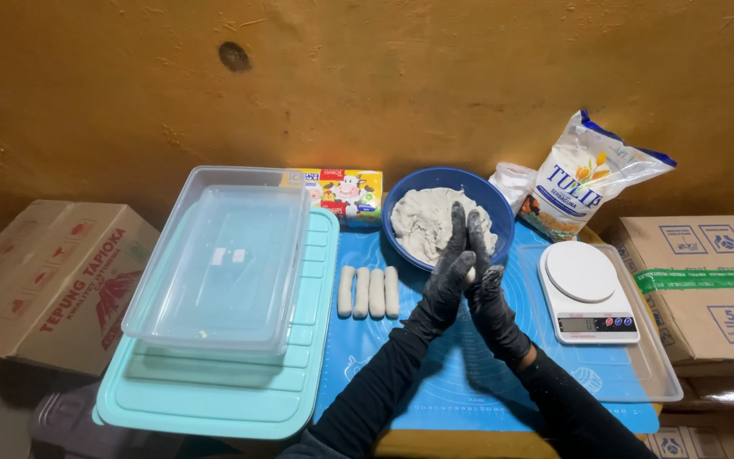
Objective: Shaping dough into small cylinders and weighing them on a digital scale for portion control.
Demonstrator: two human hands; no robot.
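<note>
Blue mat [435, 387] against ochre wall [367, 76], white flour bag [584, 178] right of dough bowl [448, 217], cartons [48, 280] at sides, left hand [450, 276] and right hand [488, 285] pressed flat together, fingers straight, anything between them hidden.

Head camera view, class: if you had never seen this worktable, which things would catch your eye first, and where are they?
At centre, the left hand and right hand, in dark flour-dusted gloves, press palm to palm over a blue mat. Just behind them sits a blue bowl of pale dough, with four dough rolls lined up on the mat to the left. Clear tubs fill the left side; a white scale stands on the right.
</note>
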